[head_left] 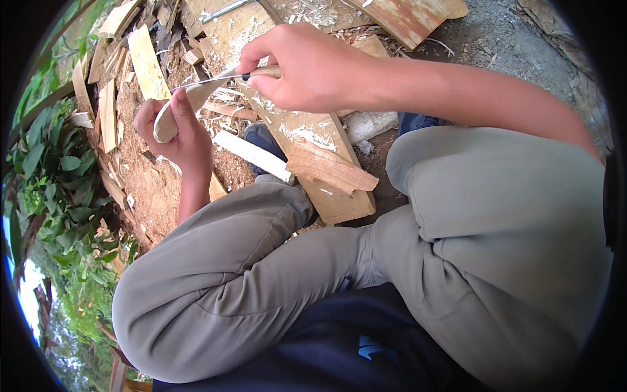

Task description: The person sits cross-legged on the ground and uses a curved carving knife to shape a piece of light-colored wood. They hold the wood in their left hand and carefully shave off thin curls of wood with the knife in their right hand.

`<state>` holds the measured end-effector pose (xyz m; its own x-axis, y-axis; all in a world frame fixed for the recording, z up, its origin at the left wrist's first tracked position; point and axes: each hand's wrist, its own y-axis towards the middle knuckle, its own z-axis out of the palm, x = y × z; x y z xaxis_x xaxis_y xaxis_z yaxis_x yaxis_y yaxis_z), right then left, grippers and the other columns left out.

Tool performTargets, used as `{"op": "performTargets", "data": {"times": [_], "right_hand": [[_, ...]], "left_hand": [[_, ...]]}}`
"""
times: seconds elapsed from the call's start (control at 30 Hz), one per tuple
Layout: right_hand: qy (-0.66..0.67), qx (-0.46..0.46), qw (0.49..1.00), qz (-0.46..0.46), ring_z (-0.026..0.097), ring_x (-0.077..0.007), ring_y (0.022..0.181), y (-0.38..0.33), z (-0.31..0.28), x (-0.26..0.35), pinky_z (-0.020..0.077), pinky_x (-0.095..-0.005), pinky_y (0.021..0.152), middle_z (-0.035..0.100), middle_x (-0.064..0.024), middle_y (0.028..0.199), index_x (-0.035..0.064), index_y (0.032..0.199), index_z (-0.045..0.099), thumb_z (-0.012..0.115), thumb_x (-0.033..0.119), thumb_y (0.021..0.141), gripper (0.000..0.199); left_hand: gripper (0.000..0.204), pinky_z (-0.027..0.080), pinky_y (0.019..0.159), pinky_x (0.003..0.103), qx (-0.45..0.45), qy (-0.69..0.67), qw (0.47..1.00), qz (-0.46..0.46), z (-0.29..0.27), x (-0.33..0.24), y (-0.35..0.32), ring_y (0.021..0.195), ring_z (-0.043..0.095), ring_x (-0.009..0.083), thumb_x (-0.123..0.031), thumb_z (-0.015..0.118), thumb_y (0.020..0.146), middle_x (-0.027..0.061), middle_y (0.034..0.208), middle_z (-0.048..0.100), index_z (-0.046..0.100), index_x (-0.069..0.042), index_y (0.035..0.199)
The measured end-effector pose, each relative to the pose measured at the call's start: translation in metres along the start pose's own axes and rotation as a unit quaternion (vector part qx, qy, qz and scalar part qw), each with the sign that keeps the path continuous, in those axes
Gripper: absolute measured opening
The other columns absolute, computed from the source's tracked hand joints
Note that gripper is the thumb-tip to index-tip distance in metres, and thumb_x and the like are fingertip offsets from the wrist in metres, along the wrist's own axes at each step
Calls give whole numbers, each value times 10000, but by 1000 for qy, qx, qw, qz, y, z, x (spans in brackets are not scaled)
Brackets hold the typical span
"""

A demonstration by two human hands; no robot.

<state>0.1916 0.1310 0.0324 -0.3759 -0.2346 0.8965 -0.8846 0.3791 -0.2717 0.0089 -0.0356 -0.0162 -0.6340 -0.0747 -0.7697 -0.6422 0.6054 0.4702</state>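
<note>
My left hand (175, 134) grips a pale, rounded piece of carved wood (171, 117), thumb pressed on its top. My right hand (304, 65) holds a knife by its light wooden handle (266, 72); the thin metal blade (208, 81) points left and rests on the upper edge of the wood piece. Both hands are above the ground in front of my bent knees (215, 261). Pale shavings cling near the blade.
A flat wooden board (333, 189) with shavings lies under my right hand, a smaller plank (330, 168) across it. Offcuts and slats (147, 62) are piled at upper left on sawdust-covered ground. Green plants (59, 176) border the left. Gravel (516, 39) lies at upper right.
</note>
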Motion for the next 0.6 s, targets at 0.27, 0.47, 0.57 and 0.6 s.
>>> {"op": "performTargets", "data": {"times": [0.27,0.47,0.57,0.6], "right_hand": [[-18,-19,1000,4,702,-345,967,3,4,-23,538,-432,866,706,-251,1004,-12,1085,694,631,142,882,262],[-23,-13,1000,14,709,-326,942,2,4,-27,544,-415,848,712,-236,983,-4,1101,696,630,139,888,265],[33,-9,999,-14,714,-298,879,-12,8,-17,547,-400,816,718,-223,942,-2,1106,694,627,140,885,271],[14,-11,1000,-23,707,-272,827,-5,4,-23,543,-395,790,723,-216,917,-9,1096,692,627,138,883,267]], "left_hand": [[288,393,700,239,-8,9,1000,-17,-3,2,-2,803,439,98,-164,709,952,36,967,448,458,-56,1040],[314,486,643,233,1,50,999,-13,-1,0,1,776,539,73,-162,668,978,36,951,485,403,-55,1107],[308,492,650,235,9,38,999,-26,-4,3,-4,769,531,71,-157,666,978,32,932,490,402,-58,1104],[308,492,643,233,-1,45,999,-15,-5,2,-3,756,533,72,-156,667,978,33,929,494,403,-59,1104]]}}
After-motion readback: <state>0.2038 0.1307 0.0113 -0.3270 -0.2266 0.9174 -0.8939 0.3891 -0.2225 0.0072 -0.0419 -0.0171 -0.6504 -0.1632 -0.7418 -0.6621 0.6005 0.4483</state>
